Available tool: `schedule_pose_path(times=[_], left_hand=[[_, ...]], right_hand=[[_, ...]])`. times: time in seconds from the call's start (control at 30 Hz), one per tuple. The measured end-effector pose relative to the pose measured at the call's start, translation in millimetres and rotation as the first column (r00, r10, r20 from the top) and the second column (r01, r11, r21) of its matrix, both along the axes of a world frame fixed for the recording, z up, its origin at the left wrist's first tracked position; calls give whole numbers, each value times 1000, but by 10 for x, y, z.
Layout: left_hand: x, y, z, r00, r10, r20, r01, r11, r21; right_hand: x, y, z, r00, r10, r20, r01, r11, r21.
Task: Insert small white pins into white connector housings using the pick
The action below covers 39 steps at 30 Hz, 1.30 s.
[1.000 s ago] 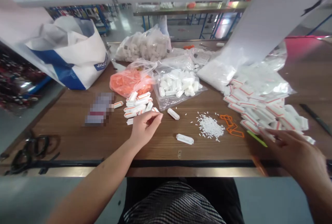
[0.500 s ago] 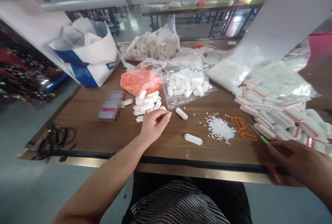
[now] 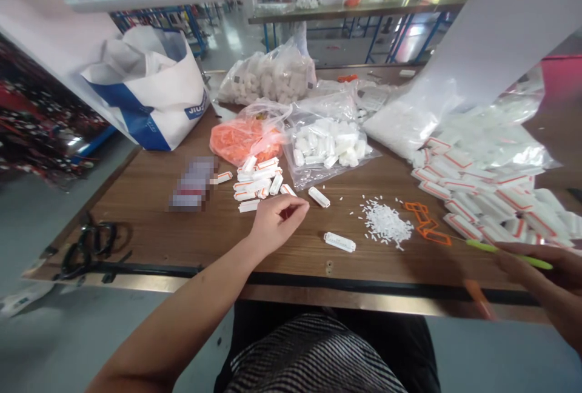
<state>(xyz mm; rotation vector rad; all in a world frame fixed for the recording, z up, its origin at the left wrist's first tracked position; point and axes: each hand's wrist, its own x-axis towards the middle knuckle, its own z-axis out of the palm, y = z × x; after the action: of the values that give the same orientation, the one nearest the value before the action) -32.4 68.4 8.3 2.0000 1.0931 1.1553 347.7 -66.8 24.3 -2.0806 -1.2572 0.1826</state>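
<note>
My left hand [image 3: 282, 223] hovers over the table's middle with thumb and forefinger pinched together; whatever is between them I cannot make out. A white plastic case [image 3: 319, 197] lies just beyond its fingertips, and another white case [image 3: 340, 242] with small print rests nearer the front edge. In my right hand [image 3: 541, 268] is a thin pick-like tool [image 3: 482, 247] with a yellow-green handle. Its fine tip points left, close to several thin orange rectangular rings [image 3: 427, 226]. Beside those rings sits a pile of tiny white pieces [image 3: 387, 222].
White cases with orange edging form a small stack [image 3: 257, 184] and a large heap [image 3: 495, 199]. Behind are an orange-filled bag [image 3: 245, 138], a bag of white parts [image 3: 330, 141] and a white-blue sack [image 3: 150, 96]. Black scissors [image 3: 91, 244] lie left; an orange item [image 3: 479, 299] is at the front edge.
My left hand has shifted slightly right, still pinched. My right hand has moved right, and the tool has swung flatter, showing more of its handle.
</note>
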Motion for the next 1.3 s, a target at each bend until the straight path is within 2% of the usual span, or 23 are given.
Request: schedule_pose_path(times=[0.07,0.13,0.27,0.43,0.63,0.77,0.93,1.03,1.17,1.3], left_hand=[[17,-13,-22,996,-83,-22,82,996,-40],[40,-37,-40,978,-189,-85,181,979,-95],[110,-110,-58,906,-343,-249,305,935,-180],[199,-175,-106,854,-356,-380,358,931,-70],[229,-182,-169,833,-353,-427,381,924,-20],[228,-189,-180,844,-323,-429,353,936,-11],[228,-202,-190,859,-295,-419,319,948,-12],[229,-201,-200,869,-275,-412,297,955,-11],[227,-196,-191,867,-289,-405,306,952,-22],[223,-195,-179,872,-304,-384,315,948,-35]], right_hand=[[-165,2,104,992,34,-125,-35,999,-4],[-343,21,197,982,58,-181,-62,998,-22],[-679,90,247,924,314,-221,-335,940,-68],[-999,194,158,901,406,-154,-410,912,4],[-1076,303,54,898,406,-168,-400,914,73],[-1145,375,88,862,462,-209,-462,885,54],[-1218,440,203,901,395,-178,-378,917,125],[-1239,529,233,899,420,-125,-411,907,94],[-1325,696,199,857,515,27,-515,857,10],[-1393,796,118,829,557,48,-553,830,-73]])
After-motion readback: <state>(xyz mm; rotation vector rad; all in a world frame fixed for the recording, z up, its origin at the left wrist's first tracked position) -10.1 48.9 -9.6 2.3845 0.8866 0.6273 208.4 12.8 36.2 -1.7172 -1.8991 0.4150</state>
